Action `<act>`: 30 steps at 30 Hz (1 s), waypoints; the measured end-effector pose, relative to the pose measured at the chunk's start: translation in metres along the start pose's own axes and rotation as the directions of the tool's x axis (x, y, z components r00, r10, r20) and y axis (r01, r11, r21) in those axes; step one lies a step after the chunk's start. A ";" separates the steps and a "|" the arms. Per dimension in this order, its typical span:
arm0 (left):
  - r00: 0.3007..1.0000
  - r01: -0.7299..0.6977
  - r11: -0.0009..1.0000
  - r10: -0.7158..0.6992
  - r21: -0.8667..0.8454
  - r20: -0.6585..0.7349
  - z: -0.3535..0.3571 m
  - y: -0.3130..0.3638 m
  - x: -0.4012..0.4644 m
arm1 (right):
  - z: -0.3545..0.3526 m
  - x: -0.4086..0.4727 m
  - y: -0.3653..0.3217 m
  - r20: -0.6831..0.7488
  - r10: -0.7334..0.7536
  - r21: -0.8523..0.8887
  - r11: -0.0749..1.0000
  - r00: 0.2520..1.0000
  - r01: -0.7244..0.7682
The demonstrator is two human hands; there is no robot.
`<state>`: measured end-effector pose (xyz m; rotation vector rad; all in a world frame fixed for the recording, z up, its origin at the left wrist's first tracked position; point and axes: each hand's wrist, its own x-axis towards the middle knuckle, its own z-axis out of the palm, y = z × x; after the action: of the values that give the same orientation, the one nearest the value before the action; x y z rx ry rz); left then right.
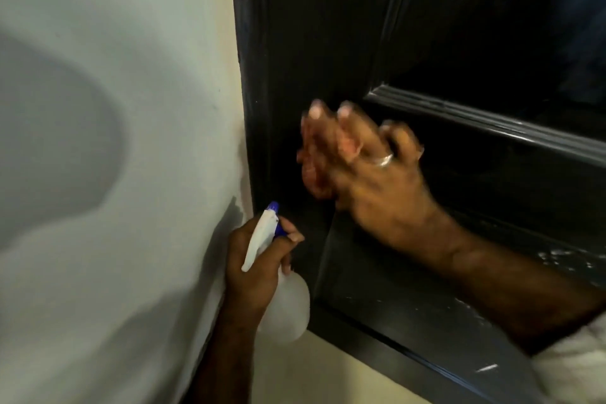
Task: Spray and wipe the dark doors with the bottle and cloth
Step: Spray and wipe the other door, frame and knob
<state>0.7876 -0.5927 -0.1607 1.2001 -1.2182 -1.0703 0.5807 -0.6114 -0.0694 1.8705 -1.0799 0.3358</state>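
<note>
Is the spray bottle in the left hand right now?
Yes, the left hand grips the neck of the white spray bottle, its blue nozzle aimed toward the dark door.

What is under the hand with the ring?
A reddish-brown cloth shows under the blurred right hand, against the dark panelled door. The door there is covered.

We saw a strip of pale cream floor [314,374] below the dark door [328,43] and beside the white wall [98,174]. The door's bottom edge met it. Nothing we could make out lay there.
</note>
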 end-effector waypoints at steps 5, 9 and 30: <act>0.996 -0.033 0.997 0.039 -0.072 0.077 0.002 0.032 0.000 | -0.046 0.035 0.058 -0.246 0.318 -0.077 0.935 0.916 -0.345; 0.981 -0.086 0.992 0.101 -0.091 0.166 0.003 0.047 -0.001 | -0.035 -0.031 0.018 0.077 0.086 -0.078 0.994 0.993 -0.080; 0.824 -0.258 0.927 0.358 -0.272 0.439 0.050 0.189 -0.008 | -0.127 -0.003 0.116 -0.377 0.399 -0.088 0.883 0.836 -0.461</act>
<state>0.7307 -0.5712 0.0248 0.5555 -1.5789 -1.2472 0.5120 -0.5283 0.0651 1.3277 -1.2304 0.7799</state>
